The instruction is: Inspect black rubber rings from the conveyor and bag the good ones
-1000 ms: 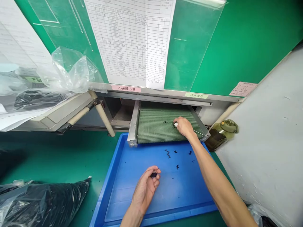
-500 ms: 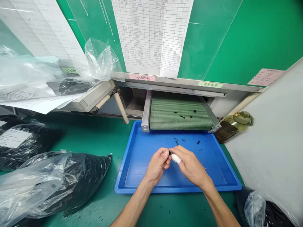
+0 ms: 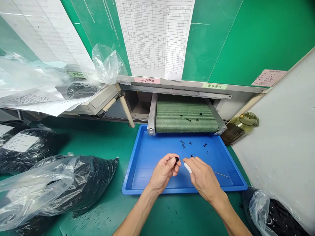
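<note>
Above the blue tray [image 3: 157, 191], my left hand [image 3: 165, 170] pinches a small round black part [image 3: 176, 159] between thumb and fingers. My right hand [image 3: 201, 177] is closed around a thin tan stick [image 3: 220, 174], whose back end sticks out to the right of the hand. Its fine tip points left toward the black part; whether the two touch I cannot tell. A white wrapping [image 3: 188, 167] covers one digit of my right hand. Black scraps [image 3: 182, 144] lie in the tray beyond my hands.
A green conveyor belt [image 3: 182, 108] carrying several black pieces ends over the tray's far side. Plastic bags of black parts [image 3: 88, 180] lie at the left, another bag [image 3: 278, 213] at the lower right. An olive bottle [image 3: 242, 126] stands by the white wall.
My right hand has drawn away to the right, opening a gap between the hands. The black part and the stick now show. Another black scrap is visible in the tray.
</note>
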Tool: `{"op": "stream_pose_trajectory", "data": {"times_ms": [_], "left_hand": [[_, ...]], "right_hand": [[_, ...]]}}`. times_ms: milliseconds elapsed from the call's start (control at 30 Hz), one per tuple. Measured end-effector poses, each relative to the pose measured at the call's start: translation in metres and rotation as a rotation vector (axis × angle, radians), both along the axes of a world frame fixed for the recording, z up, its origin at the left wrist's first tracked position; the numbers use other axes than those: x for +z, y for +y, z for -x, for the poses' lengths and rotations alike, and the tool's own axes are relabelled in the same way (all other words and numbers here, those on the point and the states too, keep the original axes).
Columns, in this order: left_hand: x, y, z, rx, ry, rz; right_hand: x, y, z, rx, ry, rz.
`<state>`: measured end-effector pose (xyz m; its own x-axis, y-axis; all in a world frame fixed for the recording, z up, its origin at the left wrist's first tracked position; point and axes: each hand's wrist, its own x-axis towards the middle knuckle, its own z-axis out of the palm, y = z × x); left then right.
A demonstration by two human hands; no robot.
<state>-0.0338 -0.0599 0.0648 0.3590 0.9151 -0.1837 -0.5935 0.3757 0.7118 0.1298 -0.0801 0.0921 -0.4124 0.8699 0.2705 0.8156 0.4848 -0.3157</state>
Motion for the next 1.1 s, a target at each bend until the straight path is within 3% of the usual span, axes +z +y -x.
{"op": "stream_pose_trajectory", "data": {"times_ms": [267, 567, 1100], "left_hand": [[0.000, -0.001, -0.001, 0.009, 0.006, 0.015], [-0.009, -0.001, -0.002, 0.053, -0.024, 0.053], [-0.014, 0.001, -0.005, 0.091, 0.093, 0.016]], "right_hand": [[-0.006, -0.005, -0.004, -0.023, 0.063, 0.019], [-0.004, -0.011, 0.006, -0.055, -0.116, -0.138], [-0.016, -0.005, 0.018, -0.122, -0.241, -0.176]]}}
